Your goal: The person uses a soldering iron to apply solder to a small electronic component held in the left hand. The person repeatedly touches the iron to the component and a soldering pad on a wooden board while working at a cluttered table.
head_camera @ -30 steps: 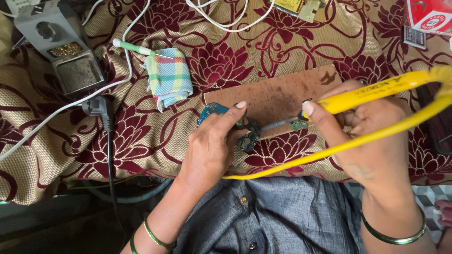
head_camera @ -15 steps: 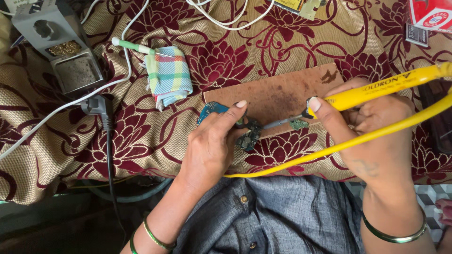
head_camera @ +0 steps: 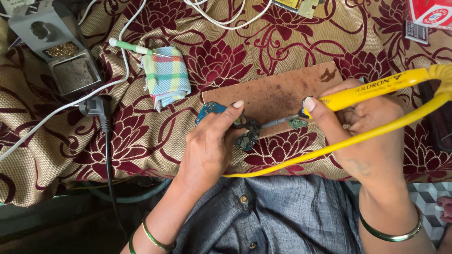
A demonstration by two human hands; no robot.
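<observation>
I see the floral cloth [head_camera: 141,141] covering the whole work surface, w/ a brown board [head_camera: 278,91] near its front edge, centre-right. My right hand [head_camera: 372,136] is closed round a yellow soldering iron [head_camera: 372,89], tip down by a small green part at the board's front edge. My left hand [head_camera: 212,146] pins a small blue circuit board [head_camera: 247,136] there, fingers pressed on it. Soldering looks mid-way; can't tell which joints are done.

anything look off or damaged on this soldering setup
The brown work board carries dark scorch marks near its top right corner and a dusky stain at its middle. It lies tilted on a soft floral cloth, not a hard surface. The right hand holds the yellow soldering iron; the left hand pins the circuit board.
</observation>
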